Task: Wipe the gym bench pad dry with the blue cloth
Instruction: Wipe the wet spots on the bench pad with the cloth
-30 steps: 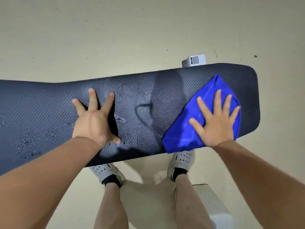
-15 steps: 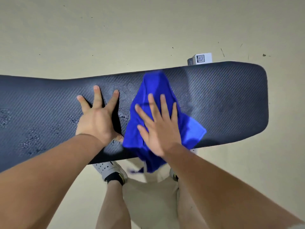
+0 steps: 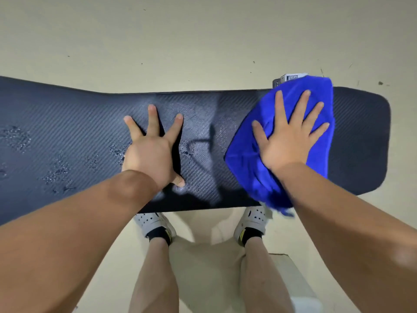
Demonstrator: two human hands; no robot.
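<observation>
The dark carbon-weave gym bench pad [image 3: 67,123] runs across the view from left to right. My left hand [image 3: 153,152] lies flat on its middle with the fingers spread, holding nothing. My right hand [image 3: 286,141] presses palm-down on the blue cloth [image 3: 246,168] near the pad's right end. The cloth spans the pad from its far edge to its near edge and hangs slightly over both. Water droplets [image 3: 56,172] sit in patches on the left half and around my left hand. The strip between my hands looks smeared and damp.
A small white box with a QR label [image 3: 290,77] stands on the floor just behind the pad, partly hidden by the cloth. My feet in white shoes [image 3: 155,222] stand at the pad's near edge. A pale box [image 3: 293,279] sits on the floor by my right leg.
My right hand swept the blue cloth left to the pad's middle beside my left hand, then back to the right end. My left hand stayed planted.
</observation>
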